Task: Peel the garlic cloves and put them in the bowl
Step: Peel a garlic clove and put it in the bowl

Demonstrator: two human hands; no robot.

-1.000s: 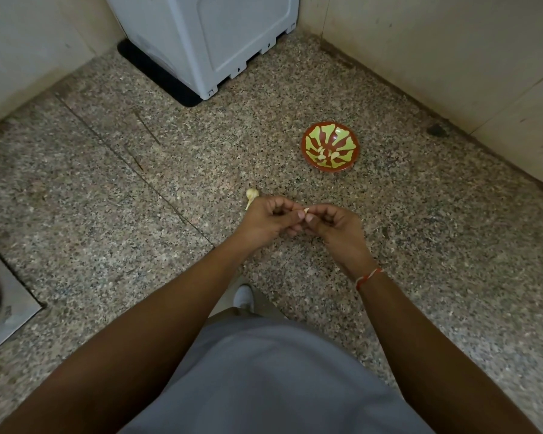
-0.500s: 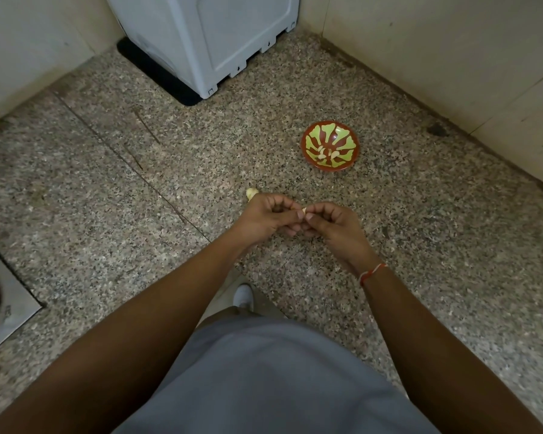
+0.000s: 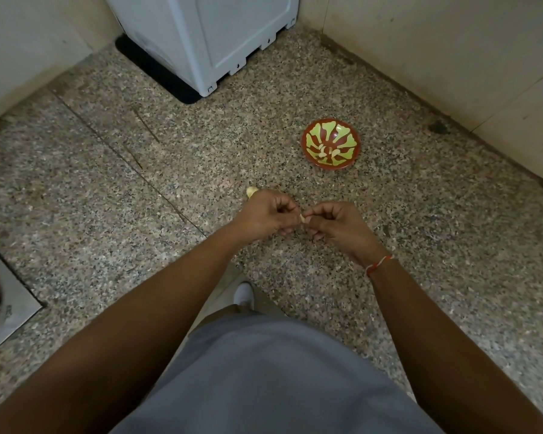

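Observation:
A pale garlic clove [image 3: 302,218] is pinched between the fingertips of my left hand [image 3: 268,213] and my right hand [image 3: 337,224], held above the speckled floor. Both hands have curled fingers, and most of the clove is hidden by them. A small red bowl with a yellow-green pattern [image 3: 314,133] stands on the floor beyond my right hand, with several peeled cloves [image 3: 327,152] lying in it. Another piece of garlic [image 3: 251,192] lies on the floor just behind my left hand, partly hidden by it.
A white appliance [image 3: 207,36] stands on a black mat at the back. Tiled walls [image 3: 452,57] close the corner at right and left. A metal floor drain [image 3: 0,305] sits at the left edge. My shoe [image 3: 244,293] shows below the hands.
My hands have drawn slightly apart, so a little more of the clove shows between the fingertips. The bowl and the garlic on the floor have not moved.

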